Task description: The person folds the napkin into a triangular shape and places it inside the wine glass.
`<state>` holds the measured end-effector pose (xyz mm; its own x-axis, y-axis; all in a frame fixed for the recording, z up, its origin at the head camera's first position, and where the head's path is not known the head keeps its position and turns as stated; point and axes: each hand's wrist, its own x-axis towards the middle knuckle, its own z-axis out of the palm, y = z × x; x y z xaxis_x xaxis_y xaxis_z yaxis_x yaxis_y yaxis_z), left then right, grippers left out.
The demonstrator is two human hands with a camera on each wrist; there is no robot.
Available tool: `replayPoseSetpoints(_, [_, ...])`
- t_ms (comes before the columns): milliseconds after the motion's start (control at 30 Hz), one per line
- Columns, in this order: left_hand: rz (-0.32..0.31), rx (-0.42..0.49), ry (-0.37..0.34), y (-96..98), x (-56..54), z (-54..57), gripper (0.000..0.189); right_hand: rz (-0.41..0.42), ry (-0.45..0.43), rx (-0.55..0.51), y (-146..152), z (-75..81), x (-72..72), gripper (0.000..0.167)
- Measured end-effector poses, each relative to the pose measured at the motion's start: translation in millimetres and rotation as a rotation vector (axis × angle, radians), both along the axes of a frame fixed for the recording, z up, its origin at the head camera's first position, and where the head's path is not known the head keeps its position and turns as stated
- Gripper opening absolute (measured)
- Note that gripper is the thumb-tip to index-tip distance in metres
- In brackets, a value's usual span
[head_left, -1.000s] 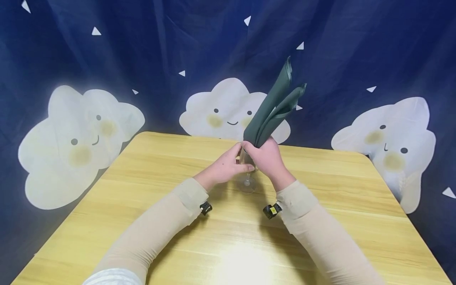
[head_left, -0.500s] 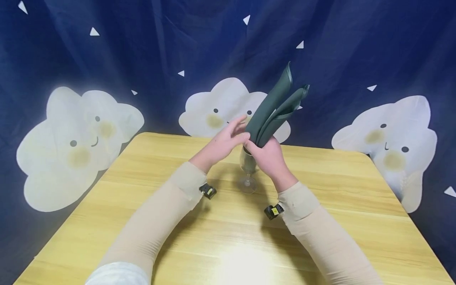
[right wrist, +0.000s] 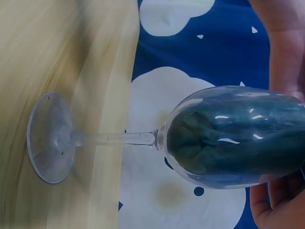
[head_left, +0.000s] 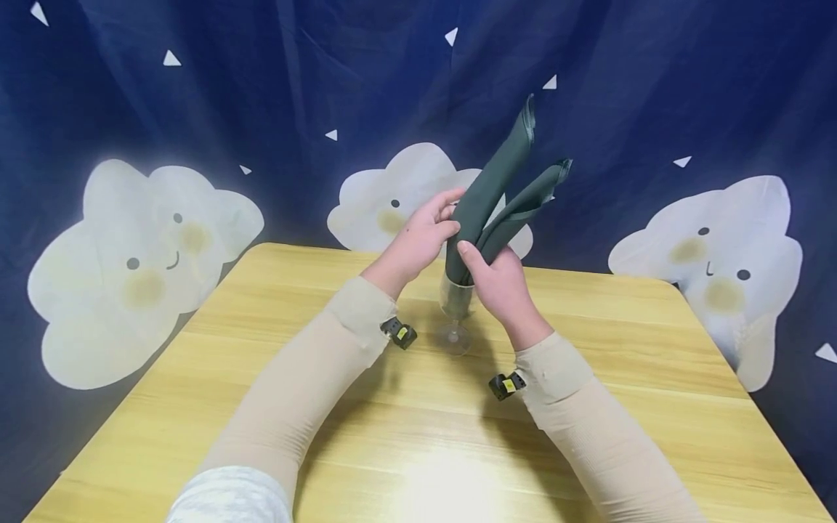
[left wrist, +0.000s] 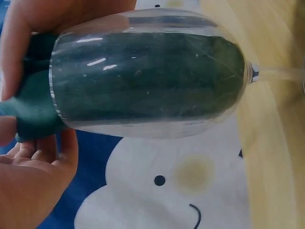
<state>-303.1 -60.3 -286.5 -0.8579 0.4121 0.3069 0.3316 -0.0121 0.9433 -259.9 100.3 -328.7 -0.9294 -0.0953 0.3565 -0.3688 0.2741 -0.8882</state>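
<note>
A dark green cloth napkin (head_left: pixel 487 192), folded into two rolled points, stands in a clear stemmed wine glass (head_left: pixel 456 299) and leans to the right. My left hand (head_left: pixel 418 236) holds the taller roll, its thumb in front and fingertips behind. With its thumb on the near side, my right hand (head_left: pixel 502 283) grips the lower part of the shorter roll, just above the rim. Through the bowl in the left wrist view, the napkin's bunched lower end (left wrist: pixel 152 78) fills most of the glass. In the right wrist view the round glass foot (right wrist: pixel 51 138) sits on the wood.
The glass stands towards the back of a light wooden table (head_left: pixel 405 407). Behind its far edge hangs a dark blue curtain (head_left: pixel 275 94) with white smiling clouds. A small black camera sits on the left wrist (head_left: pixel 399 333) and another on the right (head_left: pixel 506 385).
My left hand has left the glass bowl and risen to the taller napkin roll. The two rolls are spread farther apart. The right hand has shifted slightly right, its thumb now on the shorter roll.
</note>
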Motion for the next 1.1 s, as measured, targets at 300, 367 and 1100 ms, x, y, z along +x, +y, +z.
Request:
replayPoseSetpoints(300, [0.029, -0.113, 0.089, 9.0, 12.8, 14.6, 0.051, -0.018, 0.107, 0.145, 3.5, 1.6, -4.4, 0.056])
replayPoseSetpoints(367, [0.032, -0.094, 0.088, 8.3, 12.4, 13.4, 0.042, -0.011, 0.081, 0.109, 4.5, 0.9, -4.1, 0.056])
replayPoseSetpoints(1100, [0.113, 0.504, -0.312, -50.3, 28.7, -37.8, 0.016, -0.005, -0.158, -0.532, 17.7, -4.6, -2.2, 0.026])
